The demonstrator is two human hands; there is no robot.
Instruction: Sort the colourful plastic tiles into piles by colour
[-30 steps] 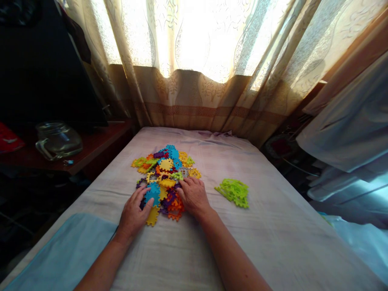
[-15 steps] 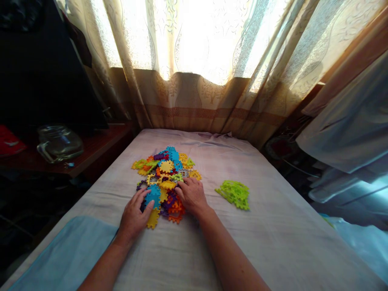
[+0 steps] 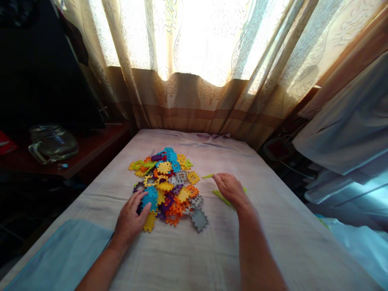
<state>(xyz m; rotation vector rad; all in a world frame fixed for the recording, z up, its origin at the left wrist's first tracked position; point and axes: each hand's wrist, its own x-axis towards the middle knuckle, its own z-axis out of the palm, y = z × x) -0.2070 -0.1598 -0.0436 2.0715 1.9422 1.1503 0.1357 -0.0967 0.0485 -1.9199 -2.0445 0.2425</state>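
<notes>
Interlocking plastic tiles with toothed edges lie in a mixed heap (image 3: 165,167) of blue, yellow, orange, purple and grey. At the heap's near left side my left hand (image 3: 131,214) rests with fingers and thumb apart, touching a blue tile (image 3: 149,199). A yellow tile (image 3: 149,222) lies just below that one. To the right of the heap, my right hand (image 3: 228,188) pinches a light green tile (image 3: 207,176) that points left, seen nearly edge-on. Under and beside this hand lies a pile of light green tiles (image 3: 221,197), mostly hidden by it.
The tiles lie on a pale sheet (image 3: 182,262) over a flat surface. A light blue cloth (image 3: 60,258) covers its near left corner. On a dark red side table (image 3: 87,155) stands a glass jug (image 3: 53,143). Curtains (image 3: 194,97) hang behind; clothes (image 3: 342,121) hang at right.
My right hand has moved right, from the heap to the green pile, and now holds a green tile. Grey and orange tiles it covered show. My left hand stays by the blue tile.
</notes>
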